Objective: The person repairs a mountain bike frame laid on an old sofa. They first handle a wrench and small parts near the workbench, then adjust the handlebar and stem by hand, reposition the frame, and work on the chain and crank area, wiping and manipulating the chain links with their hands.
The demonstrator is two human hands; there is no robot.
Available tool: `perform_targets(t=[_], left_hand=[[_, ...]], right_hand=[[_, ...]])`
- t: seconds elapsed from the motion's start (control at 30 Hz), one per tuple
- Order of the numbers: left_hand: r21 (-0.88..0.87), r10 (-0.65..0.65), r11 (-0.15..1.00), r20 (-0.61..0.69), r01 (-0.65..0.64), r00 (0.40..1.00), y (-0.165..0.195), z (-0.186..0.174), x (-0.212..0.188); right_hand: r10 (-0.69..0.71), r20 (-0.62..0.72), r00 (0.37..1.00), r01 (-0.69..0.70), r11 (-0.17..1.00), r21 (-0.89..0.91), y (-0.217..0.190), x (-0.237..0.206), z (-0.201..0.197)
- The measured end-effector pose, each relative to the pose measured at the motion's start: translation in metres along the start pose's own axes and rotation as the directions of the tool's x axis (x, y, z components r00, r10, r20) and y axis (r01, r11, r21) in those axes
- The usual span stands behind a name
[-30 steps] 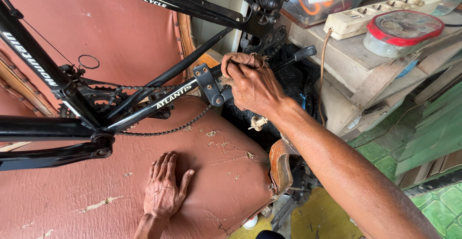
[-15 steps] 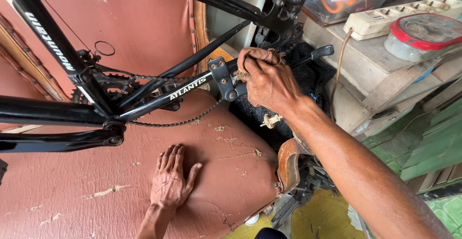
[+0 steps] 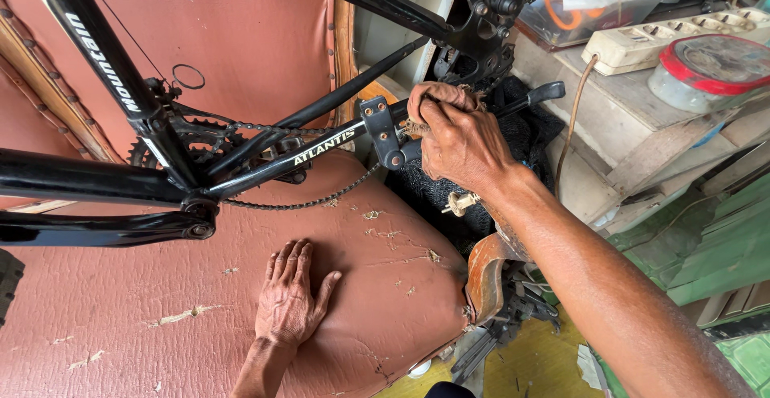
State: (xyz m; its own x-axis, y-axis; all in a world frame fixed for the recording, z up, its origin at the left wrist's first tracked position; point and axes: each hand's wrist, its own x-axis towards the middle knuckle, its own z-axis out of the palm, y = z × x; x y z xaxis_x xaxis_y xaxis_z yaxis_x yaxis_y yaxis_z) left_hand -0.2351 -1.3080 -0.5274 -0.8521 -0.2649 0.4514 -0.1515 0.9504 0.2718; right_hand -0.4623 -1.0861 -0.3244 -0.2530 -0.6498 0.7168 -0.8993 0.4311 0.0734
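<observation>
Black bike frame [image 3: 265,165] lies across a worn reddish-brown cushioned seat [image 3: 120,318], chainstay running from approx 9 o'clock toward centre. Right hand [image 3: 461,141] sits just right of centre, at approx 1 o'clock from the left hand, fingers [image 3: 437,117] clenched around a brownish rag [image 3: 437,93], pressing it on the rear end of the frame next to the dropout bracket [image 3: 381,129]. Left hand [image 3: 290,298] at 6 o'clock, fingers released and spread, palm flat on the seat, holding nothing. Chain [image 3: 305,202] sags below the chainstay, between frame & seat; chainring [image 3: 200,137] at approx 10 o'clock. Derailleur [image 3: 489,13] at 12–1 o'clock, above the right hand. Bench [image 3: 609,125] at 2 o'clock carries a white power strip [image 3: 666,33] & a round red-rimmed lid [image 3: 710,65], well apart from both hands.
</observation>
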Motion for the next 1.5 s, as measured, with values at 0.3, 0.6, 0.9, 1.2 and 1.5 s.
perform_targets(t=[0.3,0.6,0.9,1.2,1.5], left_hand=[[0.011,0.001,1.000,0.011,-0.001,1.000,-0.0008,0.0008,0.0008],[-0.023,0.011,1.000,-0.032,-0.012,0.999,0.0004,-0.0022,0.0013],[-0.014,0.014,1.000,-0.042,-0.015,0.999,-0.0003,-0.0032,0.0030],[-0.045,-0.004,0.999,-0.042,0.002,0.999,-0.0030,-0.0063,0.0045],[-0.059,-0.002,0.998,-0.033,0.000,0.999,-0.0036,-0.0075,0.0050]], right_hand=[[-0.020,-0.007,1.000,0.020,1.000,0.017,0.0014,-0.0003,-0.0003],[-0.028,-0.028,0.999,0.029,0.999,0.022,-0.0021,0.0033,-0.0040],[-0.040,-0.069,0.997,0.042,0.999,0.028,-0.0046,0.0062,-0.0047],[0.022,-0.011,1.000,-0.022,1.000,0.022,-0.0020,0.0076,0.0002],[0.026,0.014,1.000,-0.026,1.000,0.001,0.0012,0.0067,0.0027]])
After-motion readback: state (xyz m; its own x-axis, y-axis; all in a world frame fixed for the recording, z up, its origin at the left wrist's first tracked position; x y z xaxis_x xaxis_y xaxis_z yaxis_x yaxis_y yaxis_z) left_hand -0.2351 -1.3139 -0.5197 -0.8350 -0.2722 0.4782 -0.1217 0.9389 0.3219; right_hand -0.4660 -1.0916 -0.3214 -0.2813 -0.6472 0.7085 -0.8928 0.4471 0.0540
